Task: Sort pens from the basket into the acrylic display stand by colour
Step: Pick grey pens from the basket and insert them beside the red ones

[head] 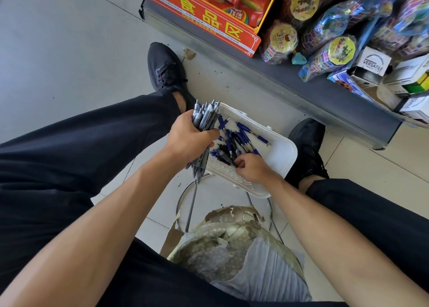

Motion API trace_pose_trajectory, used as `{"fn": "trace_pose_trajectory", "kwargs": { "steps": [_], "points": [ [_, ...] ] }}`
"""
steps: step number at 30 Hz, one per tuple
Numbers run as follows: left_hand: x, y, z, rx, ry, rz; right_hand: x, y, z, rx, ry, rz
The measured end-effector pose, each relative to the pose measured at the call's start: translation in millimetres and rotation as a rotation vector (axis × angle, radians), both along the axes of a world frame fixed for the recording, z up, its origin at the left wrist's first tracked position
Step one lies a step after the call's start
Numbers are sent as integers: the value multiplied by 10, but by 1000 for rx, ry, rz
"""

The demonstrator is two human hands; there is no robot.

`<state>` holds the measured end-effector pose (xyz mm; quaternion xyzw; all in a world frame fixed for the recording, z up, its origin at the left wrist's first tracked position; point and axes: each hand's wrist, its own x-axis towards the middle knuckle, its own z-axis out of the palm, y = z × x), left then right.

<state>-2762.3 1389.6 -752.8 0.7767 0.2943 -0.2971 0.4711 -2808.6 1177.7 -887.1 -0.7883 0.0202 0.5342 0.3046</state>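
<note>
1. Nearest the camera, a worn stool seat (234,253) with peeling, torn covering sits between the person's dark-trousered legs, its metal ring frame showing below the seat's far edge.
2. Both bare forearms reach forward over the stool toward a white basket (282,154), which is tilted and lies between the person's feet; what carries it cannot be told.
3. The left hand (188,139) has its grip closed around a thick bundle of grey pens (205,118); the pens stick out above the fist near the basket's far-left corner and below it past the basket's near-left edge.
4. The right hand (253,168) is inside the basket at its near side, fingers curled and pinching one dark pen (226,159) from the heap.
5. The loose pens (241,139) left in the basket are mostly blue with some black, lying crisscrossed in the left half of it; the right half of the basket floor is bare.
6. Two black shoes (166,68) rest on the pale tiled floor (69,39), one on either side of the basket.
7. Farther off, a low grey shelf (325,97) runs diagonally, carrying a red and yellow sign (204,18) with Chinese characters, bagged colourful toys (329,53) and small boxes (373,63), one marked "VERSATILE".
</note>
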Motion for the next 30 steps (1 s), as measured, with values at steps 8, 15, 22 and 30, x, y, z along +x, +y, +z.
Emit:
{"fn": "trace_pose_trajectory", "kwargs": {
  "steps": [8,15,22,30],
  "points": [
    [25,12,4,-18,-20,-15,45,81,-37,-75,-235,-208],
    [11,16,10,-23,-27,-25,168,-90,97,-20,-147,-205],
    [5,-35,89,-17,-90,-16,150,144,502,191,-33,-461],
    [-18,-52,197,-32,-157,-10,222,460,1027,450,-1,-891]
  ]
}}
